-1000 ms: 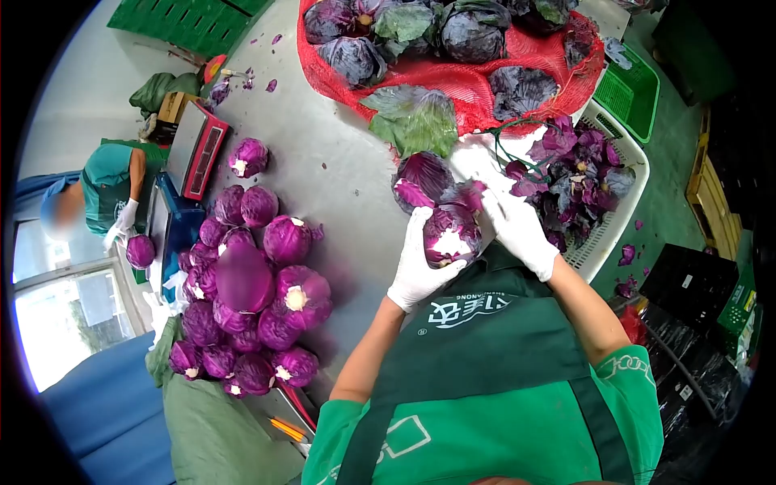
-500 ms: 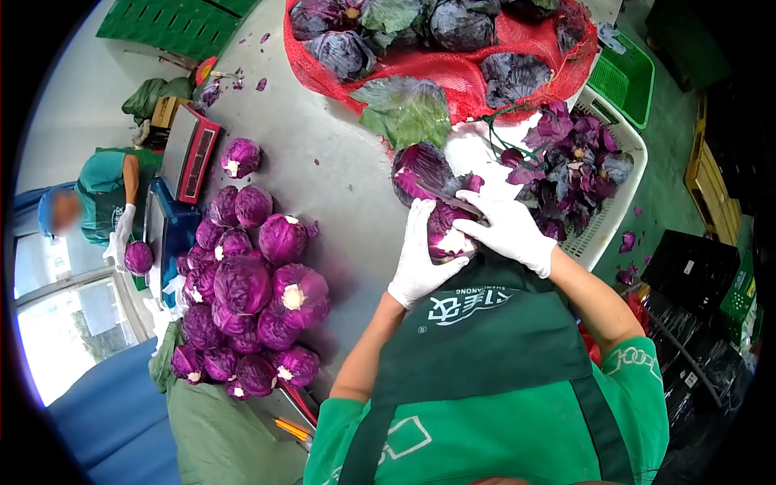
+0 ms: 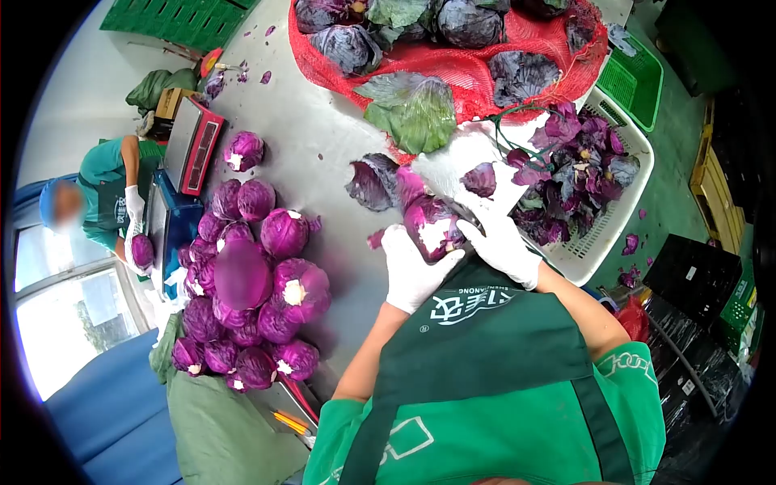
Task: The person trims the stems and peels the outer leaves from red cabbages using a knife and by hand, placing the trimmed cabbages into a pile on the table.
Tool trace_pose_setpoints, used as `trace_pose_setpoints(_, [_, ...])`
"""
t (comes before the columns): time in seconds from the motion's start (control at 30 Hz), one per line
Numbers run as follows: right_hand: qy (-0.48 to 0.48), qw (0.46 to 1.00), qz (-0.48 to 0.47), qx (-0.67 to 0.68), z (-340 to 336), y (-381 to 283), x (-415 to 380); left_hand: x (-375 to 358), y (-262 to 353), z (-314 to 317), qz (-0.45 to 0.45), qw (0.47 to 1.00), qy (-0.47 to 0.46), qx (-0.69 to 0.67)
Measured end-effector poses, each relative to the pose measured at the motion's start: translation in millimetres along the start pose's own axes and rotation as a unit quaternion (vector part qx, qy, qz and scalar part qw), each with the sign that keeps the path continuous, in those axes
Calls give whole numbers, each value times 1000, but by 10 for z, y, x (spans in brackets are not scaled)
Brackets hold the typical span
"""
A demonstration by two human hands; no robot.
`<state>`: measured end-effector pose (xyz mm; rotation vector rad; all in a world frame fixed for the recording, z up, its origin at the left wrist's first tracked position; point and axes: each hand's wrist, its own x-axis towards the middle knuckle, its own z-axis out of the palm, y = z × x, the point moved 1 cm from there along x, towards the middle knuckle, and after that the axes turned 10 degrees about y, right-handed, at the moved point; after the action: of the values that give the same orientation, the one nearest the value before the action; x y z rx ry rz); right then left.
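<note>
A red cabbage with a pale cut stem end is in front of my apron. My gloved left hand grips its near left side. My gloved right hand is closed at the cabbage's right side, around a knife whose dark blade shows only in part; the handle is hidden in the glove. A dark outer leaf lies on the metal table just beyond the cabbage, and a smaller purple leaf piece lies to the right.
Trimmed red cabbages are piled at left beside a scale. A red mesh sack of untrimmed heads is at the back. A white basket of leaves stands right. A co-worker handles another cabbage at far left.
The dark outer leaf has come off the cabbage and now lies apart on the table. My left hand has shifted left and down; the right hand has moved slightly down. The co-worker's arm has moved.
</note>
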<state>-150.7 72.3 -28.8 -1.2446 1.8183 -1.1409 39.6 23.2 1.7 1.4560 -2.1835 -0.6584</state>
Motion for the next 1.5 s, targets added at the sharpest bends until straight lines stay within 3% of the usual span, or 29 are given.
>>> trace_pose_setpoints(0.03, [5,999,-44,-18,34,64,19,3,-18,-28,1,1000,0,1])
trace_pose_setpoints(0.1, [10,995,-87,-37,3,60,38,12,-29,-73,102,991,66,48])
trace_pose_setpoints(0.23, [-62,992,-71,-81,-183,-142,18,142,36,6,38,991,34,-126])
trace_pose_setpoints(0.3, [7,987,-123,-98,-188,-138,-65,173,44,37,42,996,27,-81])
trace_pose_setpoints(0.33, [-34,985,-95,-143,-239,-200,-100,177,18,82,57,996,35,-63])
trace_pose_setpoints(0.47, [-23,967,-151,-203,-195,-191,-123,217,137,99,57,997,19,-47])
trace_pose_setpoints(0.53, [-52,973,-92,-204,-207,-197,-29,223,196,114,46,999,-5,-20])
trace_pose_setpoints(0.63, [-56,975,-93,-192,-187,-136,40,275,246,110,51,998,6,-38])
trace_pose_setpoints(0.67, [-14,978,-130,-161,-128,-53,42,275,226,123,42,998,8,-50])
trace_pose_setpoints(0.9, [23,983,-127,-134,-115,3,109,212,163,226,90,993,58,-43])
trace_pose_setpoints(0.97, [64,976,-76,-193,-158,203,234,184,157,235,106,992,60,-41])
trace_pose_setpoints(1.0, [145,946,-219,-192,-167,454,328,141,186,201,122,990,60,-31])
trace_pose_setpoints(1.03, [53,949,-168,-260,-185,745,391,109,181,173,116,992,49,-23])
trace_pose_setpoints(1.07, [53,947,-131,-290,-242,828,531,82,111,155,117,991,52,-45])
trace_pose_setpoints(1.1, [149,981,-66,-105,-352,816,705,70,25,142,116,989,58,-67])
trace_pose_setpoints(1.17, [154,980,122,-29,-613,649,829,29,-61,53,87,994,31,-59])
trace_pose_setpoints(1.23, [88,988,46,-118,-635,186,761,45,63,-82,41,997,-5,60])
trace_pose_setpoints(1.27, [15,990,75,-118,-642,-151,624,42,55,-92,39,998,-7,58])
trace_pose_setpoints(1.37, [-56,989,-84,-111,-441,-404,344,119,65,14,61,997,-43,-29])
trace_pose_setpoints(1.4, [-87,985,-98,-113,-379,-425,295,125,49,56,96,994,-31,-49])
trace_pose_setpoints(1.43, [-132,987,-51,-78,-349,-497,269,119,34,73,130,989,-21,-69])
trace_pose_setpoints(1.5, [-90,984,-88,-129,-264,-372,295,127,-9,70,144,986,-24,-75])
